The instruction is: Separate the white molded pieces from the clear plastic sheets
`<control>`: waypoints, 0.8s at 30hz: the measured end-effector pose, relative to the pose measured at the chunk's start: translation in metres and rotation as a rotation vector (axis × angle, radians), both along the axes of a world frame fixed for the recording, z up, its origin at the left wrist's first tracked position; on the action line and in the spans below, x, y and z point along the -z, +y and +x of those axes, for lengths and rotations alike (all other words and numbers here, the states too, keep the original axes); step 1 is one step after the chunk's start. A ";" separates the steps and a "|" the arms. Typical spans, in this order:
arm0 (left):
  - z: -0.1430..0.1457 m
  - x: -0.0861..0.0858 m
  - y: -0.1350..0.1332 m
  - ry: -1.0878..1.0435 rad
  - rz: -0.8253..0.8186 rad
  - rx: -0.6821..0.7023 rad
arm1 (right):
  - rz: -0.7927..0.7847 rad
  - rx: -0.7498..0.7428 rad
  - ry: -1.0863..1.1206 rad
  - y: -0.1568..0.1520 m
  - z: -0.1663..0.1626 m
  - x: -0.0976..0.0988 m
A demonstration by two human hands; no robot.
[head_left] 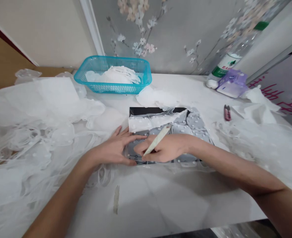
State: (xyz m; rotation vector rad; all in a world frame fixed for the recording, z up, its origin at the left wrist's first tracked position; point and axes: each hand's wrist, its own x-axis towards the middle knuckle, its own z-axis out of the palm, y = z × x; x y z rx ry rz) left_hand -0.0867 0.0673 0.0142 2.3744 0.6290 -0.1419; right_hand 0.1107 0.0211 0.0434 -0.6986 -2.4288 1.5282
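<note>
My right hand (pixel 167 147) is closed around a slim, flat, cream-coloured stick-like tool (pixel 158 140). Its lower end is near my fingertips, and the tip itself is hidden. Below lies a black board (pixel 142 111) covered with sheer, white-dotted fabric (pixel 180 129) that has rounded outlines. My left hand (pixel 113 149) rests with fingers spread at the board's left edge, thumb and forefinger on the fabric. A loose white strip of dotted fabric (pixel 139 124) lies across the upper part of the board.
Sheer white scraps heap up on the left (pixel 37 132) and right (pixel 262 142). A blue basket (pixel 98 88) with white pieces stands behind. At the back right are a plastic bottle (pixel 225 64), a purple packet (pixel 232 82) and small red snips (pixel 227 113). A tape strip (pixel 116 199) lies in front.
</note>
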 end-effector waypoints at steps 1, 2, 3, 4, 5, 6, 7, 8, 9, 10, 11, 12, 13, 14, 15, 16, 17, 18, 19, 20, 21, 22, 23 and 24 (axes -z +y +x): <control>0.000 0.000 0.000 -0.001 0.001 0.000 | 0.002 -0.012 -0.023 0.001 0.001 -0.001; 0.000 0.000 0.000 -0.003 0.004 -0.003 | 0.010 -0.018 -0.031 0.001 0.000 -0.002; 0.000 0.000 0.000 -0.007 0.008 -0.005 | 0.026 -0.015 -0.022 0.001 -0.001 -0.001; 0.000 0.000 -0.001 -0.012 0.011 -0.007 | 0.047 -0.008 -0.002 0.001 -0.003 0.000; 0.001 0.000 -0.001 -0.016 0.014 -0.010 | 0.064 -0.001 0.025 0.000 -0.004 0.002; 0.001 -0.001 -0.001 -0.014 0.015 -0.012 | 0.074 0.006 0.050 -0.001 -0.006 0.003; 0.001 -0.001 -0.001 -0.012 0.016 -0.016 | 0.074 0.007 0.062 -0.001 -0.006 0.004; 0.002 -0.002 -0.001 -0.006 0.015 -0.017 | 0.066 0.001 0.056 -0.001 -0.005 0.003; 0.002 -0.003 -0.001 0.002 0.012 -0.016 | 0.053 -0.010 0.034 -0.001 -0.003 0.002; 0.002 -0.003 -0.001 0.010 0.010 -0.015 | 0.042 -0.025 0.000 -0.001 0.000 0.000; 0.002 -0.003 0.000 0.013 0.007 -0.010 | 0.038 -0.039 -0.036 0.000 0.002 -0.003; 0.002 -0.002 0.000 0.013 0.005 -0.007 | 0.040 -0.051 -0.064 0.001 0.004 -0.005; 0.002 -0.002 0.000 0.009 0.004 -0.005 | 0.041 -0.061 -0.077 0.002 0.005 -0.006; 0.001 -0.001 0.000 0.004 0.003 -0.003 | 0.038 -0.066 -0.068 0.002 0.005 -0.006; 0.001 0.001 0.000 -0.003 0.006 -0.005 | 0.031 -0.065 -0.045 0.003 0.004 -0.005; 0.001 0.002 0.001 -0.009 0.007 -0.006 | 0.024 -0.056 -0.010 0.003 0.002 -0.003; 0.000 0.002 0.001 -0.012 0.006 -0.005 | 0.019 -0.040 0.032 0.003 0.000 0.000; 0.000 0.003 0.001 -0.012 0.002 -0.002 | 0.015 -0.020 0.070 0.003 -0.002 0.003; 0.000 0.002 0.001 -0.010 -0.003 0.002 | 0.012 0.001 0.094 0.002 -0.003 0.005; 0.000 0.001 0.001 -0.008 -0.006 0.004 | 0.006 0.014 0.100 0.002 -0.003 0.007; 0.001 -0.001 0.001 -0.001 -0.008 0.004 | -0.004 0.020 0.087 0.000 -0.001 0.007; 0.001 -0.003 0.000 0.008 -0.004 0.001 | -0.010 0.024 0.066 -0.001 0.002 0.007; 0.002 -0.006 -0.001 0.019 0.007 -0.006 | -0.006 0.039 0.042 -0.004 0.006 0.007; 0.003 -0.008 -0.002 0.033 0.022 -0.016 | 0.008 0.070 0.029 -0.007 0.012 0.006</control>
